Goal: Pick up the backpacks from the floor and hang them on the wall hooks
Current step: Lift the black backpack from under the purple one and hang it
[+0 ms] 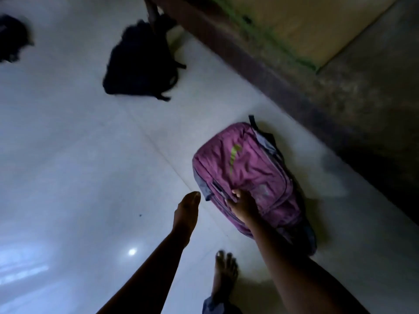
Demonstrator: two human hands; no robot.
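Observation:
A purple backpack (247, 175) with a green logo lies flat on the pale tiled floor, beside the dark base of the wall. My right hand (242, 206) is on its front panel, with the fingers curled into the fabric. My left hand (187, 214) is stretched out just left of the bag, fingers straight and together, holding nothing and apart from the bag. A black backpack (140, 64) lies farther off on the floor at the upper left. A second dark bag (12, 38), blurred, shows at the far left edge. No wall hooks are in view.
A dark brown skirting band (260, 64) runs diagonally along the wall (294, 26) on the right. My bare foot (224, 277) stands on the floor (79, 155) just below the purple bag. The view is dim and blurred.

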